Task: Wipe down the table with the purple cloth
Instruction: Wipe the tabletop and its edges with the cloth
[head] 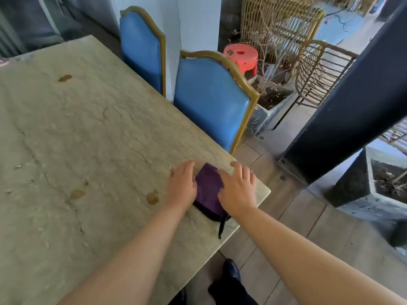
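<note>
A folded purple cloth (208, 188) with a dark edge and a dangling strap lies near the right corner of the pale stone table (88, 139). My left hand (182, 183) rests on the cloth's left side, fingers fairly straight. My right hand (239, 188) lies flat over its right side, fingers spread toward the table corner. Brown stains mark the tabletop, one (152, 197) just left of my left hand, another (76, 194) further left and a third (64, 77) near the far side.
Two blue padded chairs (209, 100) (141, 47) stand along the table's right edge. A red plastic stool (241, 57), rattan chairs (317, 73), planters (271, 102) and a dark pillar (352, 95) fill the floor to the right. My shoe (231, 269) shows below the table edge.
</note>
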### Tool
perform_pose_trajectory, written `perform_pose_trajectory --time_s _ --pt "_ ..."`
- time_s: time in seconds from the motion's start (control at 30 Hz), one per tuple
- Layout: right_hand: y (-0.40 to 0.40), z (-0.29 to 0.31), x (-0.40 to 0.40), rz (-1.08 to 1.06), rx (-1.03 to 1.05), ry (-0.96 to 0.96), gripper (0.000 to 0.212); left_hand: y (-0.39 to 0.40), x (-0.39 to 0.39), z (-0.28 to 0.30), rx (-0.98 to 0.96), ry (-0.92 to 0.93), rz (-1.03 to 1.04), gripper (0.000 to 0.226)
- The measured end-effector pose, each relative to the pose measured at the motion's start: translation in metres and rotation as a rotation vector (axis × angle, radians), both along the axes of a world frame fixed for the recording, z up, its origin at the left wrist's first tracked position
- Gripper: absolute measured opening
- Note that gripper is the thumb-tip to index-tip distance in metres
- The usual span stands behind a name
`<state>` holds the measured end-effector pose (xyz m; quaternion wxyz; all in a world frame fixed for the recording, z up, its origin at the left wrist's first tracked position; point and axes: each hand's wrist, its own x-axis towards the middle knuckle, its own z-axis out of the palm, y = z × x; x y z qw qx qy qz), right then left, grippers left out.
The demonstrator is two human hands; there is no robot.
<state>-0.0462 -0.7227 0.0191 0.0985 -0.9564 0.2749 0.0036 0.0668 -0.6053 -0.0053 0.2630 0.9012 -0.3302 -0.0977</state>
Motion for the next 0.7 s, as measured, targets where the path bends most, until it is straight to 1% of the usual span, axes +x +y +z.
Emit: perform_pose_trajectory --time_s 0.03,0.1,0.17,0.23,0.33,0.4,0.47,0.53,0.57,0.6,0.7 --pt "0.004 -0.007 0.001 0.126 -0.041 0.029 0.054 -0.001 -0.001 -0.006 0.070 -0.056 0.049 0.048" --pt "0.008 -0.025 -0.001 0.354 -0.041 0.097 0.062 -0.002 -0.005 -0.016 0.169 -0.128 0.099 0.046" --pt "0.001 -0.039 -0.004 0.454 -0.020 0.156 0.069 -0.003 -0.009 -0.023 0.211 -0.177 0.097 0.056" --pt "-0.017 -0.046 0.002 0.469 -0.014 0.151 0.068 -0.002 -0.009 -0.024 0.203 -0.176 0.091 0.064" --pt "-0.036 -0.046 0.032 0.420 -0.027 0.158 0.066 0.012 -0.009 -0.024 0.194 -0.184 0.158 0.060" --pt "-0.038 -0.047 0.057 0.353 -0.018 0.177 0.067 0.029 -0.010 -0.024 0.187 -0.190 0.245 0.055" --pt "-0.029 -0.047 0.076 0.298 -0.003 0.204 0.066 0.050 -0.013 -0.024 0.187 -0.191 0.372 0.056" --pt "-0.010 -0.045 0.083 0.331 0.011 0.214 0.064 0.072 -0.019 -0.022 0.194 -0.149 0.502 0.052" --pt "0.004 -0.045 0.081 0.410 0.006 0.200 0.063 0.084 -0.023 -0.022 0.199 -0.129 0.562 0.049" --pt "0.018 -0.048 0.076 0.533 -0.001 0.162 0.061 0.096 -0.026 -0.022 0.198 -0.118 0.625 0.048" --pt "0.039 -0.056 0.054 0.982 0.006 0.051 0.058 0.130 -0.037 -0.023 0.218 -0.123 0.802 0.048"
